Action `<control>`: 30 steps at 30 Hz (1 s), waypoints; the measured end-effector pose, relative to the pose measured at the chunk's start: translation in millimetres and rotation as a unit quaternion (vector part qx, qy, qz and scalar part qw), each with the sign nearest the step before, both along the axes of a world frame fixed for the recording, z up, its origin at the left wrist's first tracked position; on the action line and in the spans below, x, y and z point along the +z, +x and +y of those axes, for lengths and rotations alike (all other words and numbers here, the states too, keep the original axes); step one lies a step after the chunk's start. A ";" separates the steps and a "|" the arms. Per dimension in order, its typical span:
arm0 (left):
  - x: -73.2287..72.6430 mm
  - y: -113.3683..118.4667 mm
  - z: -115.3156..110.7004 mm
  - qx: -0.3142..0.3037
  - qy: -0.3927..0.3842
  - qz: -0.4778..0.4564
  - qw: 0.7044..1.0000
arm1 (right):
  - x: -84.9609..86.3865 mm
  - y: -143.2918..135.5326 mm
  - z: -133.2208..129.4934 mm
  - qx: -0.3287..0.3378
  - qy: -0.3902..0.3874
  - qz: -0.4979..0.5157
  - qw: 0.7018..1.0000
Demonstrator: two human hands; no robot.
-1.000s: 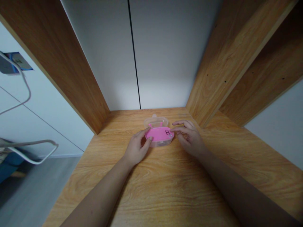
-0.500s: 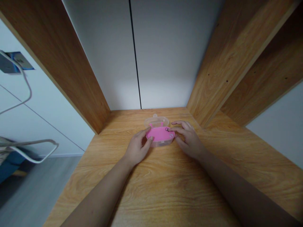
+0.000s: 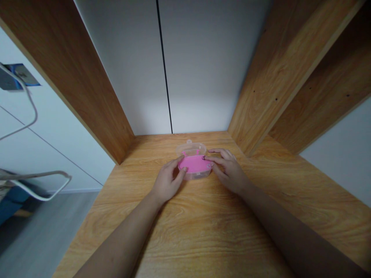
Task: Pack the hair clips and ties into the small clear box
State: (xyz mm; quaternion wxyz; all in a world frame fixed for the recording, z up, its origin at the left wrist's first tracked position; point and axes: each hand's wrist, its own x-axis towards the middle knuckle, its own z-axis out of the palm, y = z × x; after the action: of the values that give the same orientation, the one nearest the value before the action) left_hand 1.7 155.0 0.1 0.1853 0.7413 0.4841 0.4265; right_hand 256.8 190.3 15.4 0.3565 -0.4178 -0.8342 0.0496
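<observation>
A small oval clear plastic box [image 3: 198, 176] with a pink inner tray [image 3: 193, 165] sits on the wooden tabletop. Its transparent lid [image 3: 189, 148] lies folded back on the far side. My left hand [image 3: 168, 181] grips the box's left end, thumb on the near rim and fingers on the far rim. At the other end is my right hand [image 3: 230, 172], fingers spread. Its index fingertip touches a small dark ring [image 3: 203, 158] on the tray, and its thumb tip rests by a pale ring [image 3: 209, 166] at the right edge.
Wooden side panels rise at the left [image 3: 95, 88] and right [image 3: 261, 96] of the wooden tabletop [image 3: 185, 224]. A white back panel [image 3: 199, 77] with a dark vertical seam closes off the rear. At far left, a white cable [image 3: 34, 112] hangs near a wall socket [image 3: 26, 75].
My right thumb has shifted inward over the tray's right edge, beside the pale ring. My left hand keeps its grip, and the box stays in place.
</observation>
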 end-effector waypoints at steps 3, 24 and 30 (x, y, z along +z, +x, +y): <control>0.5 0.3 -0.1 0.001 0.000 0.000 1.000 | -1.2 -0.1 1.9 0.005 0.005 0.010 1.000; 1.0 -0.1 -0.1 0.000 0.000 -0.001 1.000 | 9.9 4.3 0.6 -0.023 0.043 -0.018 0.999; 2.5 0.1 -0.7 0.002 0.002 0.000 1.000 | -3.4 41.1 25.2 -0.216 0.028 -0.068 0.974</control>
State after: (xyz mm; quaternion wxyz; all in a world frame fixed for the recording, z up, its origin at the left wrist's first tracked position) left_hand 1.8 154.3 2.6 0.1827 0.7406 0.4845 0.4282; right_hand 297.9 215.5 12.0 0.3129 -0.5801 -0.7478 -0.0801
